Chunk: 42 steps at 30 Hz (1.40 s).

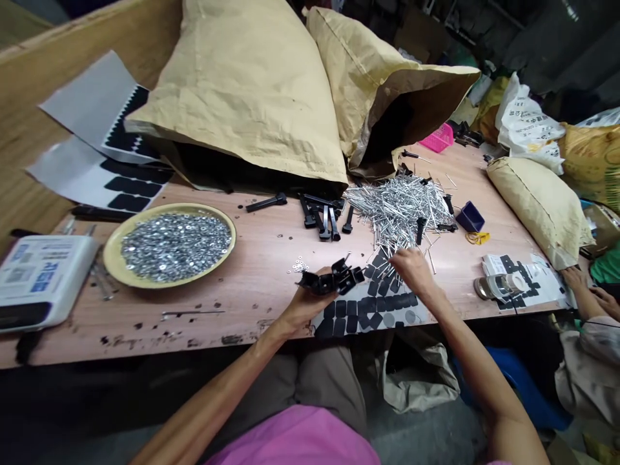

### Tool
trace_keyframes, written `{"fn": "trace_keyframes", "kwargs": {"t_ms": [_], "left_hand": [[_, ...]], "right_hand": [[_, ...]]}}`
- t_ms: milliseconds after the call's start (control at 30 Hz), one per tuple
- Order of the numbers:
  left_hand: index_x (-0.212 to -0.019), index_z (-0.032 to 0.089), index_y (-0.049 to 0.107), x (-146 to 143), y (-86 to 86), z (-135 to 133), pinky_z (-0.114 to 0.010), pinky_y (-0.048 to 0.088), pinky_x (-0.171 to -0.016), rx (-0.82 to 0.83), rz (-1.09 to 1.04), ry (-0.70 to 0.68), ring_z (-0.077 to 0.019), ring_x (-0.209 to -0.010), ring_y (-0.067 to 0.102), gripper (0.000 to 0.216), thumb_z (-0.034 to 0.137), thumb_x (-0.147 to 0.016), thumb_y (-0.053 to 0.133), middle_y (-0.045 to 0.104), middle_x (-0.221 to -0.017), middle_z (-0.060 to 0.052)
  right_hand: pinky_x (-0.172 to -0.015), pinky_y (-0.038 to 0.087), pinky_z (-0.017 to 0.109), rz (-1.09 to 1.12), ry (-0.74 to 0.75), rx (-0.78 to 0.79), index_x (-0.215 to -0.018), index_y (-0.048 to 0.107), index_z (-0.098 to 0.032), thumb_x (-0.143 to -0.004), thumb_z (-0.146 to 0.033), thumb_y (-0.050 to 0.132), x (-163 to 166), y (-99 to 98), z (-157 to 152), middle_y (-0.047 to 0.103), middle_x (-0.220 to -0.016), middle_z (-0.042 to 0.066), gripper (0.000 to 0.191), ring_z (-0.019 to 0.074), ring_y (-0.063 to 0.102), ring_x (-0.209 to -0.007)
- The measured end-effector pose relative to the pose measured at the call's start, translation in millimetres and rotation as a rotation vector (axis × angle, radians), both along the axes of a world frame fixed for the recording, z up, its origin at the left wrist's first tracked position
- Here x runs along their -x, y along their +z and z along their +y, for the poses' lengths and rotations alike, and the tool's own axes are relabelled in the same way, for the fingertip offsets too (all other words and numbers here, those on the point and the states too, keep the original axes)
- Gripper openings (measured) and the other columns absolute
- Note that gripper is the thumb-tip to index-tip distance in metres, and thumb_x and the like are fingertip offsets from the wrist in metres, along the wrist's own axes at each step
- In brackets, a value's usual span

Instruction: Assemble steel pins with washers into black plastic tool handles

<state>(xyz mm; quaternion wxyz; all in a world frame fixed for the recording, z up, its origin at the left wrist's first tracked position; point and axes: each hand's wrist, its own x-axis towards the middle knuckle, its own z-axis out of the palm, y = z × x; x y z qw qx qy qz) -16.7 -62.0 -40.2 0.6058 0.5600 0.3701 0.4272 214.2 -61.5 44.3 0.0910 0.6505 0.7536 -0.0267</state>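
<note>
My left hand (pixel 310 305) is wrapped round a bunch of black plastic parts (pixel 334 279) above the table's front edge. At the near side of a heap of thin metal pins (pixel 402 206), my right hand (pixel 411 268) has its fingertips pinched together; what is between them, if anything, is too small to make out. Under and between both hands lies a sheet with black adhesive pads (pixel 368 307). A few small washers (pixel 299 265) are scattered just beyond my left hand. More long black plastic parts (pixel 325 219) lie left of the pin heap.
A yellow bowl of washers (pixel 165 281) stands to the left, beside a white box (pixel 46 278). Large paper sacks (pixel 252 84) line the back. To the right are a dark blue cup (pixel 469 217), a glass jar (pixel 498 286) and another person's hand (pixel 576 284).
</note>
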Motion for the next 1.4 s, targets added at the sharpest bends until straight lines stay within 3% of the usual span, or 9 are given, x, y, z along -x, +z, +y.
{"fn": "trace_keyframes", "kwargs": {"t_ms": [100, 200, 467, 667, 967, 1067, 1167, 1300, 1400], "left_hand": [[-0.084, 0.023, 0.069, -1, 1.2, 3, -0.047, 0.054, -0.083, 0.024, 0.014, 0.02, -0.0267, -0.089, 0.065, 0.021, 0.032, -0.064, 0.07, 0.072, -0.089, -0.005], [-0.075, 0.022, 0.07, -1, 4.7, 4, -0.046, 0.052, -0.088, 0.084, 0.02, -0.019, -0.0276, -0.091, 0.065, 0.019, 0.033, -0.06, 0.074, 0.073, -0.089, -0.006], [-0.085, 0.017, 0.073, 0, 13.4, 8, -0.045, 0.048, -0.095, 0.409, -0.075, 0.041, -0.0288, -0.098, 0.066, 0.045, 0.044, -0.05, 0.082, 0.074, -0.096, -0.008], [-0.073, 0.014, 0.071, -1, 12.3, 10, -0.041, 0.057, -0.074, 0.719, -0.277, -0.02, -0.0244, -0.075, 0.069, 0.037, 0.034, -0.045, 0.085, 0.075, -0.079, -0.009], [-0.078, 0.019, 0.072, -14, 20.8, 0, -0.041, 0.048, -0.095, 0.438, -0.077, 0.143, -0.0258, -0.1, 0.065, 0.03, 0.025, -0.05, 0.082, 0.075, -0.09, -0.005], [-0.078, 0.015, 0.072, -14, 28.2, 1, -0.04, 0.055, -0.082, 0.609, -0.234, 0.031, -0.0247, -0.086, 0.069, 0.033, 0.027, -0.049, 0.083, 0.075, -0.083, -0.007], [-0.071, 0.013, 0.07, -13, 30.3, 4, -0.036, 0.058, -0.065, 0.751, -0.345, 0.011, -0.021, -0.068, 0.068, 0.033, 0.029, -0.046, 0.086, 0.072, -0.071, -0.005], [-0.075, 0.015, 0.072, -11, 30.6, 7, -0.033, 0.056, -0.072, 0.538, -0.228, 0.084, -0.0201, -0.074, 0.068, 0.031, 0.029, -0.05, 0.083, 0.073, -0.075, -0.003], [-0.087, 0.018, 0.073, -12, 34.9, 10, -0.036, 0.052, -0.086, 0.338, -0.035, 0.139, -0.0255, -0.095, 0.066, 0.032, 0.027, -0.056, 0.078, 0.075, -0.092, -0.005]], "right_hand": [[-0.078, 0.038, 0.034, -0.199, 0.122, 0.143, -0.09, 0.07, -0.016, -0.086, -0.002, 0.048, 1, -28.4, 2, 0.066, -0.093, 0.011, 0.026, 0.0225, 0.054, -0.091], [-0.083, 0.036, 0.035, -0.246, 0.225, 0.145, -0.094, 0.068, -0.016, -0.087, 0.0, 0.042, 5, -41.8, 3, 0.066, -0.096, 0.011, 0.031, 0.0218, 0.052, -0.093], [-0.086, 0.037, 0.037, -0.253, 0.318, 0.153, -0.093, 0.067, -0.015, -0.087, 0.002, 0.036, -4, -44.5, 11, 0.065, -0.096, 0.011, 0.035, 0.0215, 0.054, -0.092], [-0.087, 0.038, 0.039, -0.347, 0.336, 0.116, -0.099, 0.065, -0.014, -0.09, -0.001, 0.033, -5, -46.3, 14, 0.065, -0.099, 0.013, 0.035, 0.0241, 0.054, -0.096], [-0.081, 0.038, 0.037, -0.381, 0.432, -0.01, -0.092, 0.065, -0.015, -0.088, -0.001, 0.038, -13, -62.0, 18, 0.066, -0.094, 0.01, 0.031, 0.0218, 0.055, -0.086], [-0.078, 0.038, 0.035, -0.277, 0.499, -0.067, -0.084, 0.063, -0.016, -0.087, -0.002, 0.041, -23, -64.9, 25, 0.066, -0.085, 0.008, 0.026, 0.02, 0.054, -0.079], [-0.073, 0.038, 0.032, -0.067, 0.43, -0.222, -0.077, 0.061, -0.016, -0.084, -0.006, 0.046, -29, -61.5, 31, 0.065, -0.078, 0.007, 0.019, 0.0187, 0.053, -0.072], [-0.067, 0.04, 0.03, 0.339, 0.191, -0.496, -0.083, 0.06, -0.018, -0.085, -0.013, 0.047, -18, -35.6, 31, 0.064, -0.076, 0.005, 0.014, 0.0183, 0.054, -0.07], [-0.068, 0.041, 0.029, 0.542, 0.213, -0.454, -0.088, 0.06, -0.019, -0.09, -0.02, 0.048, 0, 0.6, 26, 0.064, -0.08, 0.003, 0.013, 0.0168, 0.055, -0.072]]}}
